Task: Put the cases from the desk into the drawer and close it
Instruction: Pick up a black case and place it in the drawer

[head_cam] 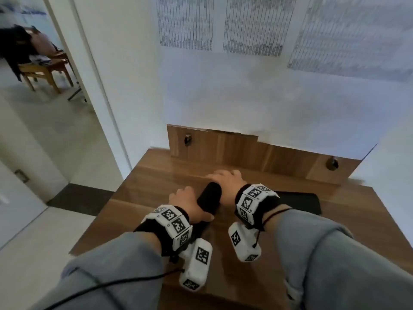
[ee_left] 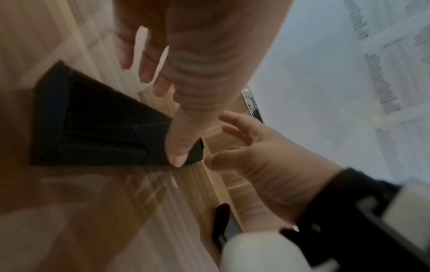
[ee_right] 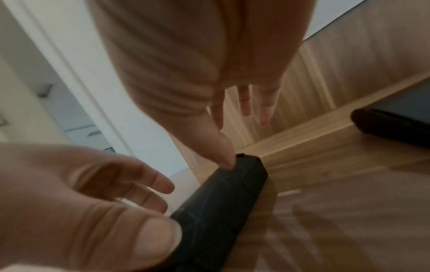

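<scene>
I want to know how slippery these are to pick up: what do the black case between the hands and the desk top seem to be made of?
Black case: looks like matte, faintly textured fabric or leatherette with no gloss, so probably grippy, though the blur leaves it open. Desk top: wood or wood-grain laminate with a smooth, semi-gloss finish, since it shows grain lines and soft reflections.

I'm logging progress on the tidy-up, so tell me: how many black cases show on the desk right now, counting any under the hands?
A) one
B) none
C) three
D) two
D: the head view shows one black case between the left hand and the right hand, and a second case lying flat on the desk past the right wrist.
</scene>
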